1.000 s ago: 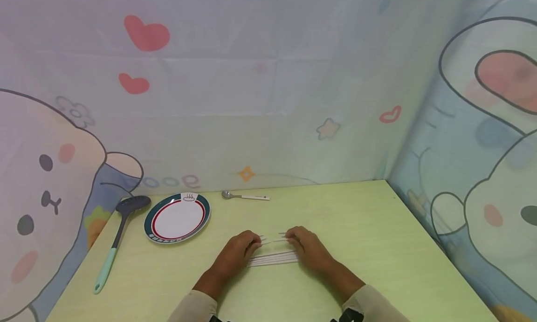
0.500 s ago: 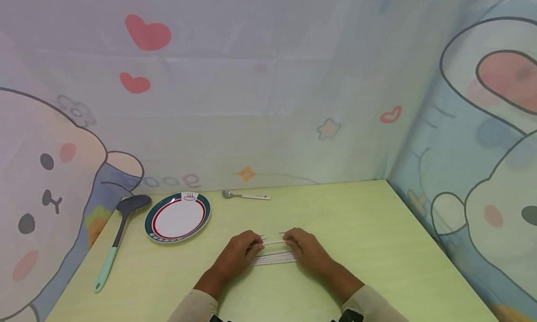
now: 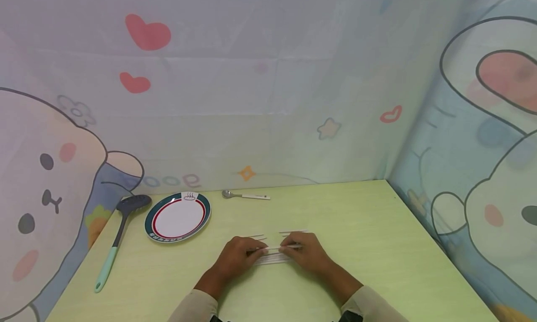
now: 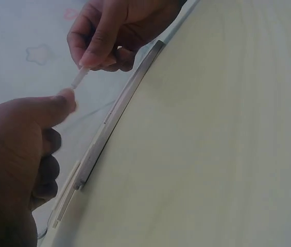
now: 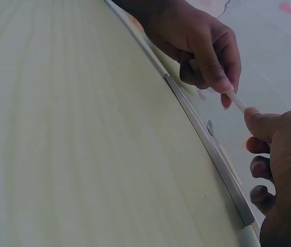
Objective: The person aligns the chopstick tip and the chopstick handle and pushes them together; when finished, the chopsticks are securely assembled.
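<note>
On the table: a pale yellow-green wooden tabletop carries everything, with cartoon-printed curtains hung behind it and to my right.
My left hand: thumb and forefinger curl to pinch one end of a single thin white stick; the other fingers are tucked under.
My right hand: the same pinch on the opposite end, so the stick spans the small gap between my two hands, just above the table.
The bundle: a loose row of thin white sticks lies flat, side by side, between and under my hands; a few stick tips poke out beyond my right fingers.
Progress, as I judge it: one stick is lifted out between my fingertips; the rest lie ungathered on the table, so most of the handling looks yet to do.
Far left: a grey slotted spatula with a mint-green handle.
Beside it: a round white plate with a red ring and dark teal rim, apart from my hands.
Behind: a small metal spoon with a white handle, near the curtain.
</note>
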Action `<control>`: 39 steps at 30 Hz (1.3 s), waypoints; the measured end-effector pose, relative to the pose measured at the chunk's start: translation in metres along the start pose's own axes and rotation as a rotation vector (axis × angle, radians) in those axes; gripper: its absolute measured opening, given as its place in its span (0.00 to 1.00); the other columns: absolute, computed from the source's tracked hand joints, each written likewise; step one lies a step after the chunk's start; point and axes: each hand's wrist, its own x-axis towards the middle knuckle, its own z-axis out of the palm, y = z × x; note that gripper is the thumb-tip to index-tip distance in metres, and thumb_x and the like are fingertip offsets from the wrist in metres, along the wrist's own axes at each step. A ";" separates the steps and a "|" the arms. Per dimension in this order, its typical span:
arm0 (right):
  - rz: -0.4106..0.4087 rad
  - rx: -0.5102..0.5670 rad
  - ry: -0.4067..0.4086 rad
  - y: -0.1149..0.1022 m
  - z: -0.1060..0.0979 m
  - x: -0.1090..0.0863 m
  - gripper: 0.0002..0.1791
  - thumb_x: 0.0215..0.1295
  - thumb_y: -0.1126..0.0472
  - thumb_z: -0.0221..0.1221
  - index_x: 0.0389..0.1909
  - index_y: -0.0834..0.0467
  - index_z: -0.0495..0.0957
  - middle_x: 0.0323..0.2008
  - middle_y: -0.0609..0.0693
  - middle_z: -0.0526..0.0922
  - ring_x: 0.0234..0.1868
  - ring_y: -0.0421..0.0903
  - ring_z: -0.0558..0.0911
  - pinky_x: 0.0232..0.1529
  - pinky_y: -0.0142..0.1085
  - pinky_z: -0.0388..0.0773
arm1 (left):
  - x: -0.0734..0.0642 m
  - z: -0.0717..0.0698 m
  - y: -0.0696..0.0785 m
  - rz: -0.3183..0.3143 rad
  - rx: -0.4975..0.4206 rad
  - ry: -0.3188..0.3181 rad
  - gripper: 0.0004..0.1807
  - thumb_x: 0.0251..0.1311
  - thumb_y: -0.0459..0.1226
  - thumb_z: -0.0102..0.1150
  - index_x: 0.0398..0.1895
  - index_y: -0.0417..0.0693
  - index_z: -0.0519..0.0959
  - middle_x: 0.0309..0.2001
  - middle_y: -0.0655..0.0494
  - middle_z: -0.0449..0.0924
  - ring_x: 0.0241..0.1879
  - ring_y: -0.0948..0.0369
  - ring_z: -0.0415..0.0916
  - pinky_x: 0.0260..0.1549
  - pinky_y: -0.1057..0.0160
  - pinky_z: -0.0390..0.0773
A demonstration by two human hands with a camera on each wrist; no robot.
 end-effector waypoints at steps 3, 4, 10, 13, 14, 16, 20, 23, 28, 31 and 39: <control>0.036 0.086 -0.015 0.000 -0.001 0.000 0.03 0.70 0.65 0.72 0.40 0.54 0.90 0.37 0.49 0.92 0.42 0.36 0.88 0.47 0.35 0.85 | 0.000 0.000 -0.001 0.013 -0.122 -0.001 0.06 0.67 0.34 0.75 0.45 0.48 0.94 0.41 0.55 0.95 0.44 0.62 0.92 0.46 0.59 0.89; 0.051 0.111 -0.025 -0.001 -0.001 0.000 0.03 0.70 0.65 0.72 0.41 0.54 0.90 0.37 0.51 0.92 0.42 0.36 0.87 0.47 0.35 0.86 | 0.000 0.000 -0.001 0.010 -0.164 -0.002 0.06 0.67 0.34 0.74 0.45 0.47 0.94 0.41 0.54 0.95 0.44 0.62 0.92 0.46 0.60 0.89; 0.110 0.226 -0.063 -0.005 -0.001 0.000 0.03 0.72 0.64 0.72 0.41 0.61 0.88 0.39 0.55 0.91 0.43 0.32 0.86 0.46 0.33 0.87 | 0.000 0.004 0.000 0.026 -0.280 0.008 0.07 0.67 0.31 0.73 0.45 0.45 0.94 0.36 0.53 0.93 0.36 0.74 0.82 0.38 0.67 0.85; 0.152 0.249 -0.073 -0.011 -0.003 0.001 0.05 0.71 0.64 0.72 0.38 0.62 0.87 0.39 0.55 0.91 0.44 0.31 0.86 0.47 0.33 0.87 | 0.002 0.005 0.004 0.060 -0.280 0.024 0.06 0.67 0.30 0.73 0.44 0.45 0.94 0.30 0.55 0.89 0.30 0.76 0.72 0.32 0.71 0.79; 0.167 0.249 -0.072 -0.013 -0.003 0.002 0.05 0.71 0.64 0.72 0.37 0.60 0.87 0.39 0.55 0.91 0.45 0.32 0.86 0.48 0.33 0.87 | 0.002 0.005 0.006 0.064 -0.279 0.028 0.06 0.67 0.30 0.73 0.43 0.45 0.94 0.28 0.55 0.87 0.29 0.77 0.69 0.31 0.72 0.76; 0.190 0.256 -0.072 -0.017 -0.004 0.003 0.04 0.71 0.64 0.72 0.35 0.58 0.87 0.39 0.55 0.91 0.46 0.34 0.86 0.50 0.33 0.87 | 0.004 0.005 0.009 0.069 -0.279 0.040 0.05 0.67 0.30 0.73 0.42 0.45 0.94 0.26 0.56 0.84 0.28 0.77 0.66 0.29 0.73 0.73; 0.212 0.262 -0.067 -0.021 -0.005 0.005 0.06 0.71 0.65 0.71 0.33 0.56 0.86 0.39 0.56 0.91 0.48 0.41 0.88 0.52 0.33 0.86 | 0.005 0.006 0.013 0.077 -0.269 0.066 0.05 0.65 0.29 0.73 0.41 0.44 0.93 0.24 0.57 0.81 0.27 0.78 0.63 0.27 0.76 0.69; 0.219 0.269 -0.068 -0.021 -0.005 0.005 0.06 0.70 0.65 0.72 0.33 0.58 0.86 0.39 0.56 0.92 0.47 0.41 0.89 0.51 0.33 0.86 | 0.005 0.007 0.013 0.086 -0.258 0.072 0.05 0.65 0.29 0.73 0.40 0.44 0.93 0.23 0.57 0.79 0.27 0.78 0.62 0.26 0.76 0.69; 0.173 0.199 -0.073 -0.012 -0.007 0.005 0.04 0.71 0.62 0.72 0.37 0.58 0.88 0.38 0.51 0.91 0.45 0.33 0.85 0.50 0.32 0.83 | 0.002 0.008 0.008 0.060 -0.183 0.073 0.05 0.65 0.32 0.75 0.42 0.47 0.94 0.26 0.59 0.83 0.28 0.78 0.65 0.29 0.75 0.72; 0.143 0.074 -0.029 -0.003 -0.010 0.003 0.03 0.70 0.62 0.73 0.40 0.55 0.89 0.40 0.47 0.91 0.44 0.34 0.83 0.48 0.33 0.79 | -0.001 0.008 0.002 0.028 -0.123 0.091 0.07 0.63 0.32 0.76 0.44 0.47 0.94 0.27 0.60 0.83 0.28 0.77 0.66 0.29 0.73 0.73; 0.079 -0.113 0.021 0.020 -0.014 -0.005 0.04 0.72 0.65 0.70 0.42 0.53 0.89 0.42 0.47 0.90 0.45 0.42 0.82 0.50 0.38 0.81 | -0.004 0.009 -0.008 0.044 0.017 0.131 0.06 0.62 0.30 0.76 0.42 0.42 0.94 0.36 0.55 0.84 0.38 0.61 0.78 0.40 0.60 0.81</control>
